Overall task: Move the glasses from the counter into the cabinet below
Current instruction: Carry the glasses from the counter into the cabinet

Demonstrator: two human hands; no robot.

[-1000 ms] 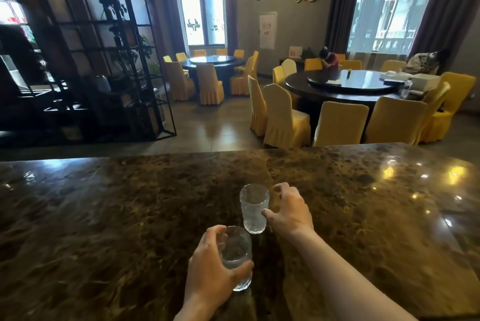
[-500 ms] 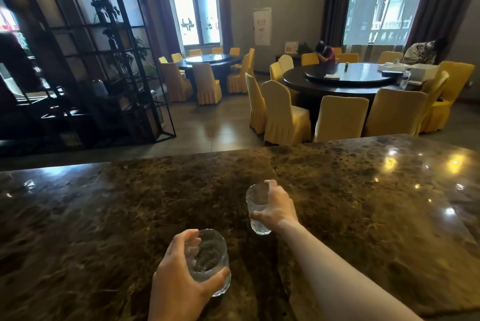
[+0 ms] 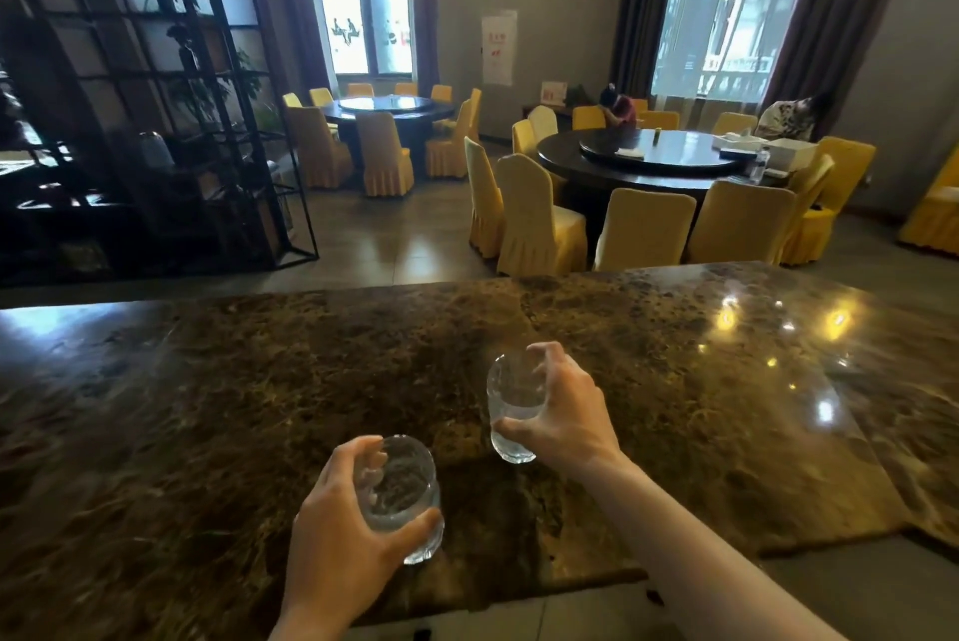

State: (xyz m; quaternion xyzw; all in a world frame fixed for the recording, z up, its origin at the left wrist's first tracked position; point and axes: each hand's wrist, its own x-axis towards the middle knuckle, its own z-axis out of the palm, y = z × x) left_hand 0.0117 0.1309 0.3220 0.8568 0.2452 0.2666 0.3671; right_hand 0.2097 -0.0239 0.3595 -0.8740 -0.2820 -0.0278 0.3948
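Two clear drinking glasses are in my hands over the dark marble counter (image 3: 207,407). My left hand (image 3: 337,542) is wrapped around the nearer glass (image 3: 397,492), held above the counter's front edge. My right hand (image 3: 563,415) grips the second glass (image 3: 511,407) from its right side, lifted a little off the stone and tilted slightly. The cabinet below is hidden under the counter.
The counter's near edge (image 3: 519,588) shows at the bottom, with pale floor beneath. Beyond the far edge are yellow-covered chairs (image 3: 539,220), round dark dining tables (image 3: 654,158) and a black metal shelf unit (image 3: 155,111) at the left.
My right hand closed on the far glass and lifted it. Both glasses have come toward the counter's near edge, and the view has pulled back so that edge now shows.
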